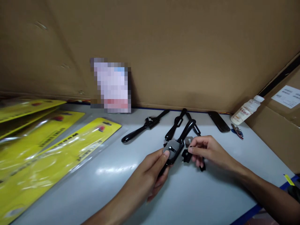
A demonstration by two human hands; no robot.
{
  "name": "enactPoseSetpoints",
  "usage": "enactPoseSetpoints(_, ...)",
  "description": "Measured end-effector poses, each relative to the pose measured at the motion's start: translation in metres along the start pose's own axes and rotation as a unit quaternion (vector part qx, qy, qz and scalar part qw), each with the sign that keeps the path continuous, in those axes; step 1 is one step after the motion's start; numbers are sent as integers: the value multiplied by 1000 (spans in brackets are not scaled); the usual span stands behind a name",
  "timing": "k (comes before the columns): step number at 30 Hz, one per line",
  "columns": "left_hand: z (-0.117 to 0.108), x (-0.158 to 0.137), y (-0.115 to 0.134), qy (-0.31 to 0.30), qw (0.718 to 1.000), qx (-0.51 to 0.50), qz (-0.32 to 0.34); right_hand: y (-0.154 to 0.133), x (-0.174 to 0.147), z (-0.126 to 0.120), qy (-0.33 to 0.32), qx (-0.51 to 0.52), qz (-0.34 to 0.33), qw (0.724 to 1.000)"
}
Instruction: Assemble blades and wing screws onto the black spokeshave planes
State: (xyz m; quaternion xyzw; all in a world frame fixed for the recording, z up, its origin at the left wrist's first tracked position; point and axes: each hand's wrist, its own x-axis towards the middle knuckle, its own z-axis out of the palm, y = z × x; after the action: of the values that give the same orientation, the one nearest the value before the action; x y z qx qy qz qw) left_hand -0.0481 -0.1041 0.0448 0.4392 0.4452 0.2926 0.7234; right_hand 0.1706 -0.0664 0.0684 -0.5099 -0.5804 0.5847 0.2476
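My left hand [153, 167] is closed around a black spokeshave [187, 129], tilted up off the table. Its thumb presses on a grey metal blade [172, 146] lying on the tool's body, with a small screw showing in the blade's slot. Just to the right, my right hand [209, 150] pinches a small black notched plate [186, 156] between thumb and fingers. Behind those fingertips is another grey blade [188, 141], partly hidden. A black part [202, 165] shows below the right hand, mostly covered by it.
An assembled spokeshave [147, 124] lies farther back, beside more black spokeshave bodies [176, 124]. Yellow blister packs [93, 140] cover the left side. At the back right are a dark phone-like slab [219, 121], keys [237, 130] and a bottle [245, 111]. Cardboard [178, 53] walls the back.
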Motion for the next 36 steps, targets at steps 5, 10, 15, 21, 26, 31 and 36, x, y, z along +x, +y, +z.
enactPoseSetpoints(5, 0, 5, -6, 7, 999, 29, 20, -10, -10, 0, -8, 6, -18, 1000)
enactPoseSetpoints(10, 2, 7, -8, 8, 999, 33, 18, -9, -10, 1, -25, 52, -20, 998)
enactPoseSetpoints(15, 7, 10, -14, 22, 994, 67, 82, -4, -8, 18, 5, 28, -31, 999)
enactPoseSetpoints(21, 11, 8, -8, 29, 991, 93, 90, 5, -5, 27, 129, -156, -146, 968)
enactPoseSetpoints(26, 11, 6, -4, 27, 993, 94, 70, 7, -4, 21, 104, -208, -161, 959)
enactPoseSetpoints(31, 11, 7, -5, 30, 992, 100, 67, 4, -7, 21, 67, -274, -184, 942)
enactPoseSetpoints(36, 10, 11, -14, 39, 991, 99, 76, 9, -7, 26, 115, -368, -197, 901)
